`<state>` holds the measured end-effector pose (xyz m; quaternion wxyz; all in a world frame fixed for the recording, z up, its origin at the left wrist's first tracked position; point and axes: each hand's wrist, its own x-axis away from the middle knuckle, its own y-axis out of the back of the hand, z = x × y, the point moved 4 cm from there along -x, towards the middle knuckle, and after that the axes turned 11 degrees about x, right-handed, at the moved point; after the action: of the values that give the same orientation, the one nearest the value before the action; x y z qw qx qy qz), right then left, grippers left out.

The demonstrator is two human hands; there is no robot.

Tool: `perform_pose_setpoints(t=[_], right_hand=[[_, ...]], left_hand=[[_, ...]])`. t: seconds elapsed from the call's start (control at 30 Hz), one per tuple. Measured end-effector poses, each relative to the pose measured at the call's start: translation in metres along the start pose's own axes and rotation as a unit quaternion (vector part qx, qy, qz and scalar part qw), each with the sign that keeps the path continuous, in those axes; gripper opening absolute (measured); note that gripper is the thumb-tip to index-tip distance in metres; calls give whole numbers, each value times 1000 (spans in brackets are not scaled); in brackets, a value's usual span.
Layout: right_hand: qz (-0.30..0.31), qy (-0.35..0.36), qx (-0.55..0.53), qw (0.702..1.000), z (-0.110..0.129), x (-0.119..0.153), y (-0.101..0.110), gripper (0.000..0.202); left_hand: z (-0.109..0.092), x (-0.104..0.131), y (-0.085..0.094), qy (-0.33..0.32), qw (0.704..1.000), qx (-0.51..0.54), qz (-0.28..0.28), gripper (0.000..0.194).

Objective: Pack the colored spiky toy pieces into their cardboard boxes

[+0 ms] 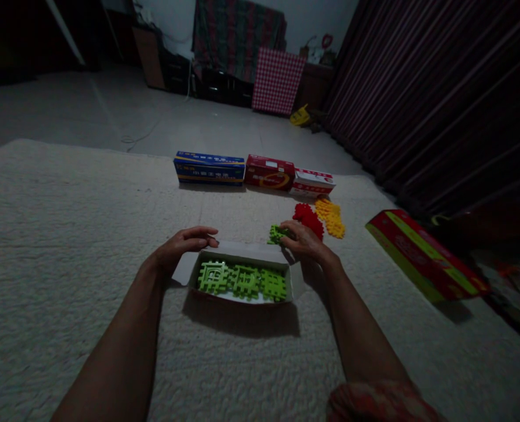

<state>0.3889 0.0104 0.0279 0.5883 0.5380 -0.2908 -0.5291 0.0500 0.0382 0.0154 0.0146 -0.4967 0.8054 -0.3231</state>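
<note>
An open white box (242, 252) lies in front of me with its flaps spread, and several green lattice pieces (245, 281) are inside it. My left hand (189, 243) rests at the box's far left corner, fingers stretched and apart, holding nothing. Beyond the far right corner, my right hand (301, 239) has its fingers curled round a small green piece (277, 235). Red pieces (308, 220) lie just behind my right hand, and yellow pieces (330, 217) are to their right.
A blue box (209, 169), a red box (269, 173) and a white-and-red box (313, 182) stand in a row at the back. A larger red-and-green box (427, 255) lies at the right. Dark curtains (418, 88) hang beyond it.
</note>
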Motion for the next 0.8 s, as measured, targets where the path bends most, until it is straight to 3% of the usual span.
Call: perform_pose_setpoints(t=[0.2,0.53,0.67,0.8], right_hand=[[11,-30,-70,997,-9,0,-10,22],[16,-59,-80,995,-8,-1,-9,25],[-26,-57,-66,996,-4,0,7,29],[-79,-5,-51,996,26,4,43,32]], left_hand=[[1,-1,2,-6,1000,3,9,33],[0,-3,3,-9,1000,-11,8,32],[0,-4,5,-19,1000,-12,17,35],[0,-3,6,-17,999,-24,23,36]])
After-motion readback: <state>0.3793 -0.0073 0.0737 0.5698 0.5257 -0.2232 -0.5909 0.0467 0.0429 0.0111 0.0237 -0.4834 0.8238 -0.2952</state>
